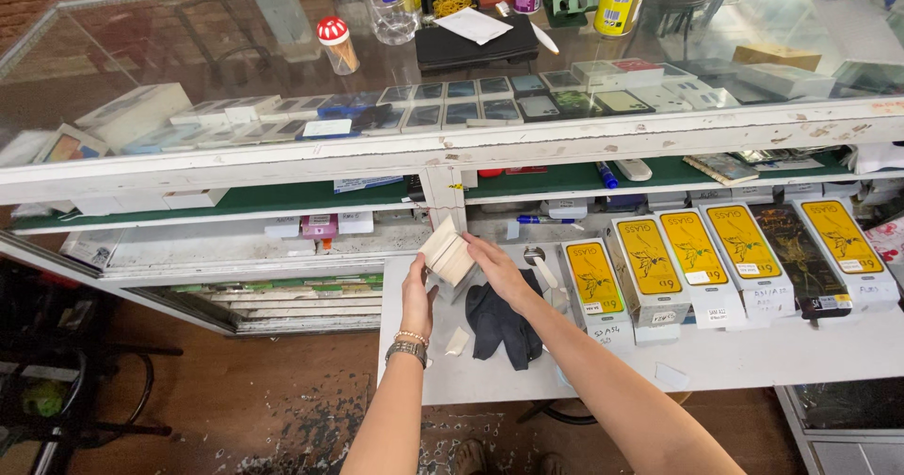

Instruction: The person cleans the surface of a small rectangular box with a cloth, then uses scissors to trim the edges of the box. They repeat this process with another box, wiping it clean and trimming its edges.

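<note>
Both my hands hold one small cream-white box (446, 252) above a white table (753, 357). My left hand (416, 298) supports it from below and wears a bracelet and a wristwatch (406, 350). My right hand (496, 266) grips its right side from above. Right under my hands a dark cloth (502, 322) lies crumpled on the table, with a small white slip (457, 341) to its left.
A row of yellow and black flat packs (716, 254) stands on the table to the right. Behind is a glass display counter (282, 51) with phone boxes (471, 103) inside, bottles and a black case on top. Wooden floor lies to the lower left.
</note>
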